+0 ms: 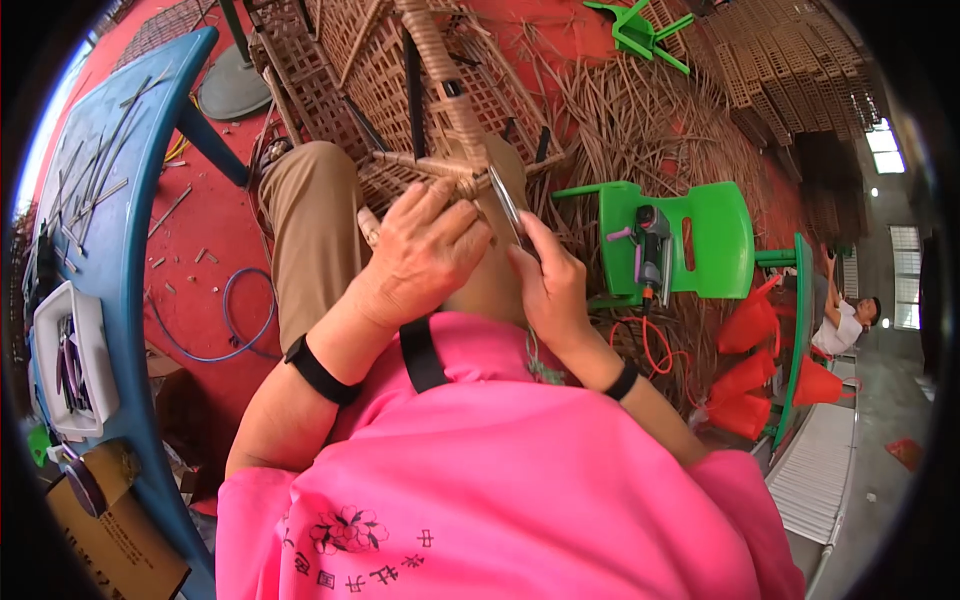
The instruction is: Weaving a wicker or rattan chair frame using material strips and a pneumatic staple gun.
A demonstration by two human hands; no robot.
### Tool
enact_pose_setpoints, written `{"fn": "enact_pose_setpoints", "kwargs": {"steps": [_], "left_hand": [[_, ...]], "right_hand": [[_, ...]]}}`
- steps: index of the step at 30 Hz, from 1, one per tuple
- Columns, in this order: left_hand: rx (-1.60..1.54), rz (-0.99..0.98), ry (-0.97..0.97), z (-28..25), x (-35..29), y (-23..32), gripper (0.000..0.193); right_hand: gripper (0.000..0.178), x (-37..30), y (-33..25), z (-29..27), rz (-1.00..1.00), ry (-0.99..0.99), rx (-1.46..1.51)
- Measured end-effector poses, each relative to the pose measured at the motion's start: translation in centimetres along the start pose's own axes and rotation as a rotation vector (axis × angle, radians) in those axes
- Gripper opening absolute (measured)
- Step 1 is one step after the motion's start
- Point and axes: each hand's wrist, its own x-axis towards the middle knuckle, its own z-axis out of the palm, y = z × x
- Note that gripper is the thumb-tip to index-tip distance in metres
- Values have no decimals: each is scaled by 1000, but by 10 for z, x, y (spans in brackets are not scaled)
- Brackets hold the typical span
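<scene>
While the person sits with the knees apart, the head view shows a brown woven-cane frame with wrapped poles (pixel 365 75) standing between and in front of the legs, near the top edge. Its lower joint, bound with pale strips, is just at the left hand (pixel 425 245). The fingers of this hand are bent and brought close together at the joint; what they pinch there is hidden, so I cannot tell. The right hand (pixel 552 285) has its fingers closed around a long slim silver metal tool (pixel 506 203), whose pointed end leans up and to the left, near the same joint.

To the right is a bright green plastic chair (pixel 718 205), and on it lies a dark grey gun-shaped power tool (pixel 652 235) with an orange hose. Behind this chair, loose brown flat strips (pixel 620 120) are spread in a heap over the red floor (pixel 200 320). On the left side is a blue plastic worktop (pixel 128 250), which carries thin dark sticks (pixel 100 200) and a white rectangular tray (pixel 100 340) with slender tools inside. Near the right rim, farther away, another person in a white top (pixel 838 328) is visible.
</scene>
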Motion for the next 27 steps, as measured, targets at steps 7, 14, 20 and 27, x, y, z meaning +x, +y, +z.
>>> {"fn": "enact_pose_setpoints", "kwargs": {"steps": [7,14,20,27], "left_hand": [[7,8,-3,-3,1,-4,14],[-82,72,-106,-24,4,-19,16],[-165,165,-148,-29,14,-32,18],[-92,-318,-165,-6,24,2,24]], "right_hand": [[42,7,-1,-4,100,-49,106],[39,15,-42,-37,61,-194,-90],[38,9,-52,-48,140,-253,-158],[39,-17,-34,-33,181,-124,-6]]}}
